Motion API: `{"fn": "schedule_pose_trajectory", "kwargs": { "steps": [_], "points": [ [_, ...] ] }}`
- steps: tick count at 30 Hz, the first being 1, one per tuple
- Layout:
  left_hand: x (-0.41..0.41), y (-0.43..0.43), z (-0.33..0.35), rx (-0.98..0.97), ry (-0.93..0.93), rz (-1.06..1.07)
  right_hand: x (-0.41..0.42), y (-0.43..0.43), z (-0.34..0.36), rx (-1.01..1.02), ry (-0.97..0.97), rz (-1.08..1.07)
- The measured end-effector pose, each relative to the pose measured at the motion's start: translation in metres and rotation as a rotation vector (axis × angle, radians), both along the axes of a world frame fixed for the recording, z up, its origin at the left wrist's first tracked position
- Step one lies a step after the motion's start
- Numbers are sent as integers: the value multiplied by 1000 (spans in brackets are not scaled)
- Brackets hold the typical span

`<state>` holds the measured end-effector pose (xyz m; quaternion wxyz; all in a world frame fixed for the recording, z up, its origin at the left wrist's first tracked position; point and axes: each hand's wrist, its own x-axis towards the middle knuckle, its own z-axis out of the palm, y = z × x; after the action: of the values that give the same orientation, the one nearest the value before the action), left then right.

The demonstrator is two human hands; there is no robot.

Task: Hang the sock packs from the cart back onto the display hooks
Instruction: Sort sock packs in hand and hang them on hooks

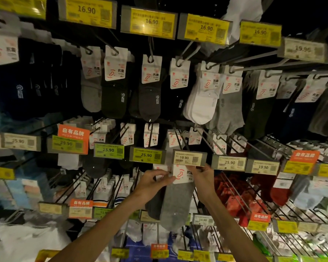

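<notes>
My left hand (pixel 153 183) and right hand (pixel 203 177) each pinch the white card top of a sock pack (pixel 177 201), held just under the 19.90 tag (pixel 189 157). The card bears a red sock outline, and grey socks hang below it.

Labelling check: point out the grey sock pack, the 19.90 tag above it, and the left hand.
grey sock pack (pixel 176 203): head view, grey sock body.
19.90 tag (pixel 189 158): head view, tag face.
left hand (pixel 151 183): head view, middle of hand.
</notes>
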<state>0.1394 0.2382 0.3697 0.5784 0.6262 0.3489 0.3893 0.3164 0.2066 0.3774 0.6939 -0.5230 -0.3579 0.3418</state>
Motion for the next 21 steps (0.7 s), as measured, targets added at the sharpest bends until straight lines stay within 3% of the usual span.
{"fn": "schedule_pose_trajectory", "kwargs": {
  "steps": [3, 6, 10, 12, 15, 21],
  "points": [
    [2, 2, -2, -27, -3, 2, 1, -1, 0, 1, -76, 24],
    [6, 7, -5, -46, -16, 38, -2, -7, -6, 103, -387, 15],
    [16, 14, -9, 35, -1, 110, -15, -25, -37, 200, -826, -305],
    [18, 17, -12, 108, 15, 158, -18, -27, -46, 258, -960, -263],
    [13, 25, -16, 176, 66, 190, -13, -7, -38, 180, -960, -50],
    [-23, 50, -30, 201, 231, 315, -1, 57, -32, -212, -798, 90]
  ]
}}
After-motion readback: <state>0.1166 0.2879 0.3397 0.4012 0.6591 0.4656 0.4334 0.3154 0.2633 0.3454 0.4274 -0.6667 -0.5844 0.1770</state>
